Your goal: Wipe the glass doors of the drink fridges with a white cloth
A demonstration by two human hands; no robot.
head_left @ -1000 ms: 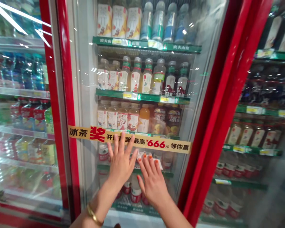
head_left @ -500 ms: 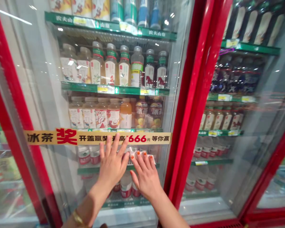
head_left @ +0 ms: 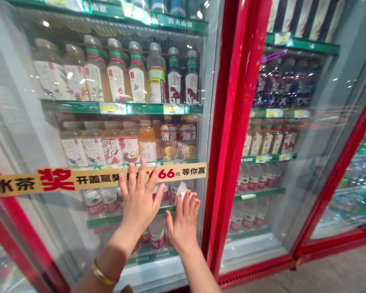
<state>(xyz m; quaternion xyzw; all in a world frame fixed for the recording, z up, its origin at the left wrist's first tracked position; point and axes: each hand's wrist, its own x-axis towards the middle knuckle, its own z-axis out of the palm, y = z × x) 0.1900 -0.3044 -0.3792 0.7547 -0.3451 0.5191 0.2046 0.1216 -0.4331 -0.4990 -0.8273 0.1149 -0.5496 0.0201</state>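
My left hand [head_left: 138, 203] lies flat with spread fingers on the glass door [head_left: 21, 122] of a drinks refrigerator, just over a yellow promotional strip [head_left: 57, 180]. A gold bangle [head_left: 102, 273] circles that wrist. To its right, my right hand [head_left: 184, 224] presses a white cloth [head_left: 182, 191] against the glass, the cloth showing around the orange-painted fingertips. Behind the glass stand bottled drinks [head_left: 118, 77] on green-edged shelves, and bottled water [head_left: 157, 234] sits low down behind my hands.
A red door frame [head_left: 234, 122] runs upright to the right of my hands, with a second glass door [head_left: 305, 162] and more bottles beyond it. Another red frame edge crosses the lower left. A tiled floor [head_left: 293, 276] shows at the lower right.
The view has swung so the refrigerator sits further left in the picture. My right hand has turned more upright and slid up the glass with the cloth, and my left hand stays flat.
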